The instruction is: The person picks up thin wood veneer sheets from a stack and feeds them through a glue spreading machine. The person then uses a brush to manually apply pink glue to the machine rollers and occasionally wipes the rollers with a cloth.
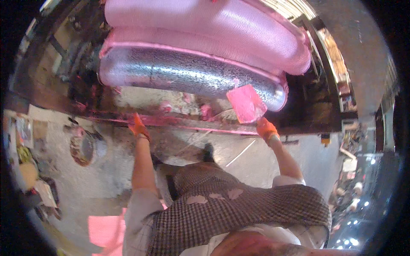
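Observation:
In an orange glove, my right hand (pixel 267 129) grips the lower corner of a flat, squarish pink piece (pixel 247 103). It looks like a broad scraper coated in pink, but its handle is hidden in my fist. The piece is held up in front of the right end of a shiny metal roller (pixel 188 72). My left hand (pixel 139 127), also gloved in orange, touches the pink-smeared front rail (pixel 183 124) of the machine with its fingers stretched out. Behind the metal roller lies a large roller wrapped in pink material (pixel 209 32).
Pink scraps (pixel 206 112) lie in the pale tray (pixel 141 99) below the rollers. A round bucket (pixel 83 149) stands on the floor at left. Pink sheets (pixel 104 230) lie behind my left arm. Assorted items crowd the floor at right.

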Available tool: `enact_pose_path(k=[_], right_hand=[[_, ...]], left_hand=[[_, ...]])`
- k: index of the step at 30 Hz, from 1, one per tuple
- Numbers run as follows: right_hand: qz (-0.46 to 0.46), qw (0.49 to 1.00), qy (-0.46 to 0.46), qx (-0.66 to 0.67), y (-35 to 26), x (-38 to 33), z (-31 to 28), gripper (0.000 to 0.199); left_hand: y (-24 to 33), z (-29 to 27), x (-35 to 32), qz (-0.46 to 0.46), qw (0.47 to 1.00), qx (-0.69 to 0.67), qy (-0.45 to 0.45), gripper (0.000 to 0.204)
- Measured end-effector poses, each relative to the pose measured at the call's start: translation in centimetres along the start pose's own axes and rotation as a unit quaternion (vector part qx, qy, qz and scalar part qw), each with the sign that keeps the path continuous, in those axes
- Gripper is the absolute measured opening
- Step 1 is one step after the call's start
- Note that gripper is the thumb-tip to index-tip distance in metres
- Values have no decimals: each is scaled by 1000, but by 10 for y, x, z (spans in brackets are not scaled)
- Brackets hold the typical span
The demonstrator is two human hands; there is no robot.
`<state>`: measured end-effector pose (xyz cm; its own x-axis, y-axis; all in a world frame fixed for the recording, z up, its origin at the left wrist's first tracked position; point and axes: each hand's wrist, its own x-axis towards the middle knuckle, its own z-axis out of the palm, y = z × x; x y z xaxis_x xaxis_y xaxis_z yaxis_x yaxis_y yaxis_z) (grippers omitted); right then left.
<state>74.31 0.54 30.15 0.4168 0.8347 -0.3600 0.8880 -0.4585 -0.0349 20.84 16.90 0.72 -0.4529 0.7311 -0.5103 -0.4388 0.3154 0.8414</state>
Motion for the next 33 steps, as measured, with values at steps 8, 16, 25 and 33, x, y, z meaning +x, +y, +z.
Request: enact_pose_path(k=[8, 16, 25, 33], right_hand=[[17, 964, 241, -112, 267, 81, -147, 22], [70, 897, 294, -321, 262, 212, -377, 29], [-34, 927, 217, -303, 149, 340, -418, 23], [-59, 971, 151, -176, 185, 356, -434, 27]], left_hand=[[-39, 51, 7, 69, 897, 203, 386, 88], [-59, 35, 6, -15, 844, 262, 469, 69], [-27, 35, -35, -50, 864, 214, 454, 69], [-60, 38, -23, -5, 871, 194, 452, 77]])
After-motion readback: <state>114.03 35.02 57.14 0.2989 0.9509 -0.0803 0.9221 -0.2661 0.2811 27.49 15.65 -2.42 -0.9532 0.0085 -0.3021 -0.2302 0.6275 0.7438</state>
